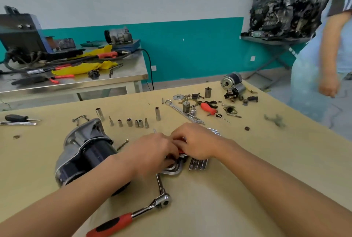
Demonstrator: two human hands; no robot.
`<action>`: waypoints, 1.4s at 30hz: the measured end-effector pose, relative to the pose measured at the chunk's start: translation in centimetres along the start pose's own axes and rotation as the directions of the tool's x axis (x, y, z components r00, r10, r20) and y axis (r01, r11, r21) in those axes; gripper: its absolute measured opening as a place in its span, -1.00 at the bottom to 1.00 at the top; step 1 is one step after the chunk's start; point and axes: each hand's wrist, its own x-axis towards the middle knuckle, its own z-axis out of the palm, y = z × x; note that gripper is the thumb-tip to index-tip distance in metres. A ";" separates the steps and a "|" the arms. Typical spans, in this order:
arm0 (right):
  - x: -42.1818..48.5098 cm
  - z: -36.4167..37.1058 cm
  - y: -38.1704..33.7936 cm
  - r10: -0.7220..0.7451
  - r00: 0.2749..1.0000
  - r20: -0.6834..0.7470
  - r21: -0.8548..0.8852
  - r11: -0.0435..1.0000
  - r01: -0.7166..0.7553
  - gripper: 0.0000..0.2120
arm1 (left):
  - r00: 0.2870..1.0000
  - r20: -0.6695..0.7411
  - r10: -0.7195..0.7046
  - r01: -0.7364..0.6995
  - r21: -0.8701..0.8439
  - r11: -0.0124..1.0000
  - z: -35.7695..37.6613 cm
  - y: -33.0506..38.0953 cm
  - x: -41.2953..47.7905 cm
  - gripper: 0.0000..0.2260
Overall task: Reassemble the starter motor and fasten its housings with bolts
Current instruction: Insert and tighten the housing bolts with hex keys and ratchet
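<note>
The fingers (165, 147) of both hands are curling together over a hex key set (174, 169) held in a red clip. The left hand (154, 153) is gripping it from the left and the right hand (197, 142) is pinching it from the right, though blur is hiding which key each finger is touching. The bent ends of the keys are poking out beneath the left hand, and a thin key tip is sticking up just beyond its knuckles. A second bundle of chrome keys (198, 163) is lying just beside the set, under the right wrist. A ratchet wrench (133, 215) with a red and black handle is resting on the bench (247, 160) nearer the person, its extension bar pointing toward the keys. The starter motor (85, 153) is lying on its side just left of the left forearm, its silver nose housing facing away from the person. A single bolt (122, 144) is lying between the motor and the left hand. Farther back, a row of sockets (129, 122) is standing on the bench. A combination wrench (182, 112), a red-handled screwdriver (208, 108) and small parts are lying toward the far right. Another person (327, 50) is standing at the right edge.
</note>
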 end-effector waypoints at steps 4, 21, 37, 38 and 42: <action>-0.2 0.1 -0.2 -0.001 1.000 -0.003 0.007 1.000 0.001 -0.77 | 0.999 -0.027 -0.031 0.030 -0.051 0.998 0.0 0.2 0.0 -0.80; 0.1 0.9 0.3 -0.032 0.997 -0.068 0.027 0.999 0.034 -0.77 | 0.992 -0.093 -0.084 0.082 -0.034 0.996 0.9 1.3 0.0 -0.84; 0.1 0.9 0.9 -0.018 0.999 -0.048 0.076 0.997 0.022 -0.71 | 1.000 0.009 -0.017 0.017 0.013 1.000 0.5 1.0 1.0 -0.84; 0.2 0.9 0.8 -0.015 0.999 -0.041 0.065 0.998 0.017 -0.70 | 1.000 0.029 -0.009 0.008 0.017 1.000 0.4 1.0 1.0 -0.85; 0.4 1.0 0.9 -0.003 1.000 -0.015 0.024 1.000 0.004 -0.73 | 0.994 0.099 0.049 -0.052 0.036 0.998 0.1 1.0 0.7 -0.88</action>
